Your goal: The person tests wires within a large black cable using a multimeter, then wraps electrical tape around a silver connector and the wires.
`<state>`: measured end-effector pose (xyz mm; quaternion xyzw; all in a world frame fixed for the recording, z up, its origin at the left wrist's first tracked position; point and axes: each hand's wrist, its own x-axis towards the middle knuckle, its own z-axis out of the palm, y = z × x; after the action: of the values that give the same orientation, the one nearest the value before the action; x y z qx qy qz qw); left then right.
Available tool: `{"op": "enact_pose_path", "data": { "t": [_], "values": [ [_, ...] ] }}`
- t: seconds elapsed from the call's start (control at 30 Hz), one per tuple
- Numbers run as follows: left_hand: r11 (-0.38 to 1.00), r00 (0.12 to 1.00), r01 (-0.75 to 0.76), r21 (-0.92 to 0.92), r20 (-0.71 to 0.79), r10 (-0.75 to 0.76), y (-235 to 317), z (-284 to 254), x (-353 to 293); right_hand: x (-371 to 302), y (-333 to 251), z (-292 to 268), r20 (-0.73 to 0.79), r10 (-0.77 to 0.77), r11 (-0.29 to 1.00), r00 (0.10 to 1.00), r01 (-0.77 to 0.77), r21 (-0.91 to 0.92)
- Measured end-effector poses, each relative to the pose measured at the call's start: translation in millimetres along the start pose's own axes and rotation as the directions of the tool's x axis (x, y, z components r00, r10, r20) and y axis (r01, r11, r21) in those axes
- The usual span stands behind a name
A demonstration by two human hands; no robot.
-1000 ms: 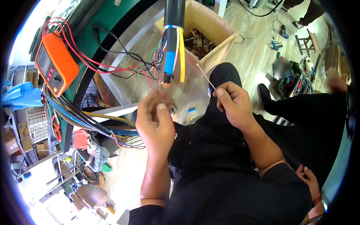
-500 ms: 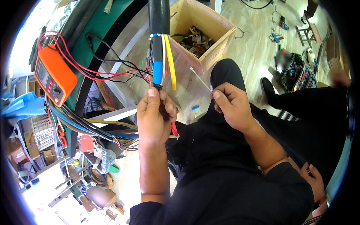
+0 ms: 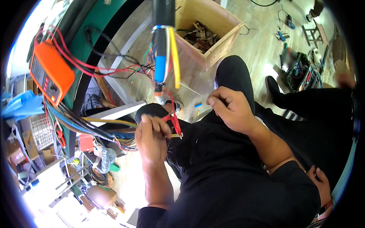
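Note:
A thick black cable (image 3: 162,45) hangs from the top, with blue tape (image 3: 160,68) round its lower part and a dark, stripped end below. A yellow strip (image 3: 174,60) hangs beside it. Below the cable, my left hand (image 3: 152,135) is apart from it, blurred, with fingers partly curled; whether it holds anything is unclear. Red alligator clips (image 3: 176,124) dangle just beyond its fingertips. My right hand (image 3: 232,110), over my right thigh, pinches one end of a thin white cable tie (image 3: 191,89), which points toward the cable end.
An orange multimeter (image 3: 57,70) with red and black leads stands on the green bench at left. Thin coloured wires (image 3: 146,68) fan out beside the cable. A wooden crate (image 3: 224,43) of scraps stands ahead. Another person's dark-clothed leg (image 3: 308,102) and hand are at right.
My left hand has let go of the cable end and moved down and slightly left. The cable tie in my right hand has swung left and lower, toward the cable end.

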<state>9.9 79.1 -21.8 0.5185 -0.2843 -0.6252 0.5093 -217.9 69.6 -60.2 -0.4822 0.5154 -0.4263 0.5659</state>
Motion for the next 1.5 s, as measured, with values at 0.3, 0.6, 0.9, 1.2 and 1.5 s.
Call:
{"op": "enact_pose_path", "data": {
  "t": [0.3,0.6,0.9,1.2,1.5],
  "values": [
    [0.996,0.995,-0.082,0.025,-0.05,0.083,-4.1,19.8,33.6,22.9,-26.6,27.5,0.041,-0.111,0.963,0.993,0.118,-0.243],
    [0.981,0.977,-0.187,0.058,-0.091,0.192,3.1,20.6,40.0,35.4,-40.7,34.2,0.079,-0.163,0.942,0.984,0.179,-0.284],
    [0.97,0.97,-0.224,0.095,-0.073,0.231,13.0,29.2,38.8,33.4,-58.0,29.9,0.111,-0.156,0.943,0.981,0.182,-0.279],
    [0.842,0.882,-0.439,0.313,-0.026,0.47,11.6,36.9,23.0,21.7,-71.7,27.2,0.097,-0.131,0.956,0.987,0.152,-0.249],
    [0.227,0.517,-0.65,0.725,0.204,0.831,1.8,40.2,30.4,29.0,-74.0,37.5,0.107,-0.324,0.943,0.94,0.33,-0.045]
  ]
}}
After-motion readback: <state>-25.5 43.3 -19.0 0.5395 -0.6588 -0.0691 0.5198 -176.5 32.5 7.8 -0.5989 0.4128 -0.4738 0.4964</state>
